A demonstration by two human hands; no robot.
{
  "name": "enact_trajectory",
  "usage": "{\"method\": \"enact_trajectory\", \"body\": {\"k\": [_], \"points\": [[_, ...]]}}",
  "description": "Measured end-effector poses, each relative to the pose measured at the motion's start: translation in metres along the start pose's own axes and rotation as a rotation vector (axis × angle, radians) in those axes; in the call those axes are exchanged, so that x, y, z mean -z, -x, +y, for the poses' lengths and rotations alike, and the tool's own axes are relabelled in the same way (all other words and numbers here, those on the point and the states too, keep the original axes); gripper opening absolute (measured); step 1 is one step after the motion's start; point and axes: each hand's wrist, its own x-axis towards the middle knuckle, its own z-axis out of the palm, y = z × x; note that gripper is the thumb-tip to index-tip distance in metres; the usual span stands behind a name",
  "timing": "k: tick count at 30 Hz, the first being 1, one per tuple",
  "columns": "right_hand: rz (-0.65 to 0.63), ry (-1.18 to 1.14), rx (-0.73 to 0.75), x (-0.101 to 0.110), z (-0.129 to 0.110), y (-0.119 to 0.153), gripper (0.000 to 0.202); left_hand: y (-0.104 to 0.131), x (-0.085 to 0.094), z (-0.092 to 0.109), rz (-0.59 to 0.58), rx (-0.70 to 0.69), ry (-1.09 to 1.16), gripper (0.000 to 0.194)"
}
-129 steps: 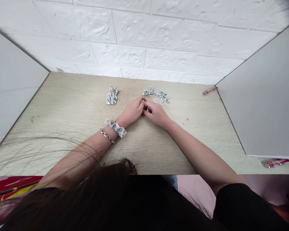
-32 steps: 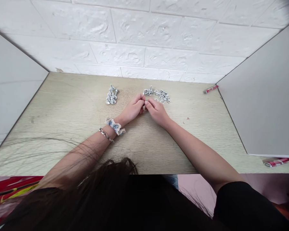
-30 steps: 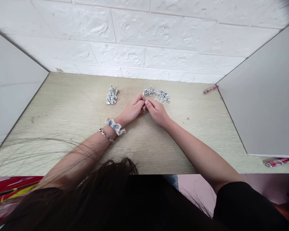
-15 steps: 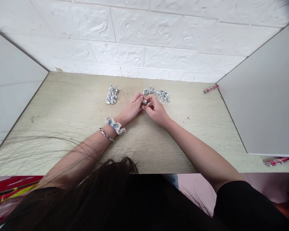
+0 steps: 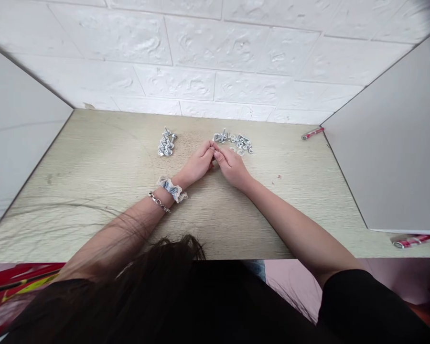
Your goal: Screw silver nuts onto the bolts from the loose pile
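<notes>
Head view: left hand (image 5: pixel 199 164) and right hand (image 5: pixel 232 166) fingers have closed together, hiding the small metal piece

Single head-worn view — forward and down, close over the table (image 5: pixel 93 157), toward the brick wall (image 5: pixel 200 48).

Wide bare counter (image 5: pixel 93 162) to the left of the left hand (image 5: pixel 198 163), open up to the left partition (image 5: pixel 17 129). Small cluster of assembled bolts (image 5: pixel 166 142) in the way just beyond and left of that hand. Loose bolts and washers (image 5: pixel 236 142) crowding the far side of the right hand (image 5: pixel 232 167), touching or nearly so. Clear passage right of that, up to the red marker (image 5: pixel 312 133) and the right partition (image 5: pixel 397 143). Near counter strip between the forearms open.
</notes>
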Motion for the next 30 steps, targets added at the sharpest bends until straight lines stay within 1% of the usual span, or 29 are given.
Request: {"method": "enact_trajectory", "body": {"k": [3,4,6,8,9,11,12,14,17,21,23,26,30], "points": [[-0.004,-0.066,-0.033,0.001,-0.004,0.002,0.007,0.0,0.0,0.001,0.016,-0.005,-0.011,0.011],[-0.018,-0.101,-0.062,0.002,-0.005,0.003,0.008,0.0,0.0,0.001,0.018,-0.006,-0.024,0.011],[-0.042,-0.159,-0.114,0.003,-0.009,0.004,0.021,0.0,0.0,0.002,0.021,-0.005,-0.037,0.011],[-0.041,-0.177,-0.139,0.003,-0.011,0.005,0.025,0.0,0.0,0.001,0.029,-0.003,-0.033,0.011],[-0.034,-0.176,-0.147,0.003,-0.012,0.005,0.023,-0.001,0.001,0.001,0.031,-0.005,-0.029,0.01],[-0.004,-0.152,-0.162,0.003,-0.013,0.004,0.011,-0.002,0.001,0.0,0.021,-0.008,-0.019,0.01],[0.017,-0.129,-0.164,0.003,-0.013,0.003,0.01,-0.002,0.001,-0.001,0.014,-0.007,-0.013,0.01],[0.046,-0.081,-0.144,0.003,-0.011,0.002,0.024,-0.002,0.001,-0.002,0.001,-0.002,-0.004,0.009],[0.02,-0.05,-0.092,0.002,-0.007,0.001,0.04,0.0,0.0,-0.003,-0.002,-0.024,-0.049,0.009],[-0.055,-0.095,-0.062,0.002,-0.004,0.0,0.048,0.002,-0.001,-0.003,0.002,-0.089,-0.151,0.01],[-0.072,-0.108,-0.063,0.002,-0.004,0.0,0.049,0.002,-0.001,-0.004,0.009,-0.11,-0.157,0.01],[-0.053,-0.087,-0.057,0.002,-0.005,0.001,0.043,0.001,-0.001,-0.007,0.028,-0.119,-0.137,0.01],[0.021,-0.057,-0.025,0.0,-0.004,0.001,0.022,0.0,0.0,-0.009,0.084,-0.109,-0.134,0.013]]}}
